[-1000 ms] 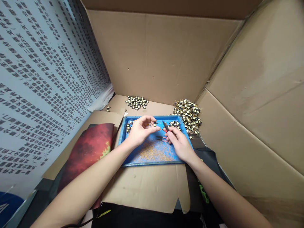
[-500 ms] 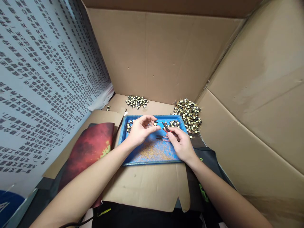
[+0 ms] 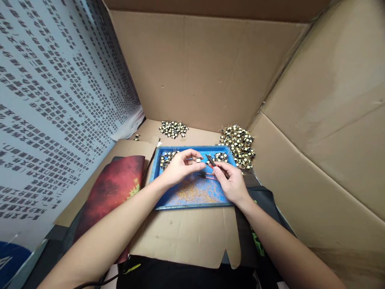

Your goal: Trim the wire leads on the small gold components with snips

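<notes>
left hand [image 3: 177,166] pinches a small part [image 3: 198,159] over the blue tray [image 3: 168,200]; right hand [image 3: 231,182] grips cutters [image 3: 209,160].

One small component [image 3: 198,159], pale cream with dark ends, is pinched between the thumb and fingers of the left hand [image 3: 177,166] and held raised over the far half of the blue tray [image 3: 192,205]. A small cutter [image 3: 210,161] with a dark head and red handles sits in the right hand [image 3: 231,182], angled up and to the left, its tip just beside the component. Whether tip and component touch cannot be told.
</notes>
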A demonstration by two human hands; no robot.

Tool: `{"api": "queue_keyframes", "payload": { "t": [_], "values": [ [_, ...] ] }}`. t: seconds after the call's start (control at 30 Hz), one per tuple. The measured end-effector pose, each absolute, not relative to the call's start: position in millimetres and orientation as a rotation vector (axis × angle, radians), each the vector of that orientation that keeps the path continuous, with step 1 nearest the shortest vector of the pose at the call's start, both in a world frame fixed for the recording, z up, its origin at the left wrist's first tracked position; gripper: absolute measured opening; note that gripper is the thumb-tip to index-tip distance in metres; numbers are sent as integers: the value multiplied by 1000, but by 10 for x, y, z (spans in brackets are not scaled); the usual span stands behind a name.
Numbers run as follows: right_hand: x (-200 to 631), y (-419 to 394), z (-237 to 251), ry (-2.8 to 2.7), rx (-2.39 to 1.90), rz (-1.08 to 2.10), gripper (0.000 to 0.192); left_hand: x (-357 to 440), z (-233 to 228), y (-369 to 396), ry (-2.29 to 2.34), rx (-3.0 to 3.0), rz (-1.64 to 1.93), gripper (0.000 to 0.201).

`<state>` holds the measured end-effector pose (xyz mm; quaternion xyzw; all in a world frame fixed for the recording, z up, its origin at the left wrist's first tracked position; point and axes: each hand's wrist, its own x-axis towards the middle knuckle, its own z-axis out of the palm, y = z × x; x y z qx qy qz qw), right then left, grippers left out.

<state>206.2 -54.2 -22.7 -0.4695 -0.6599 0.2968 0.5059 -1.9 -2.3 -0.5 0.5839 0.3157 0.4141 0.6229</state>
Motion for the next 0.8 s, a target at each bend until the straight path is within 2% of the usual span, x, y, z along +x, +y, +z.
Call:
{"api": "queue_keyframes", "payload": {
  "t": [0.2, 0.57, 0.8],
  "values": [
    [2081, -517, -280, -1577, -1129, 719, 25, -30, 16, -31, 694, 1240, 852, 42],
    [2091, -531, -291, -1586, -1144, 697, 26, -45, 79, -45, 606, 1019, 871, 34],
    [2066, -537, -284, -1569, -1153, 756, 28, -52, 51, -36, 601, 1081, 904, 30]
  ]
}}
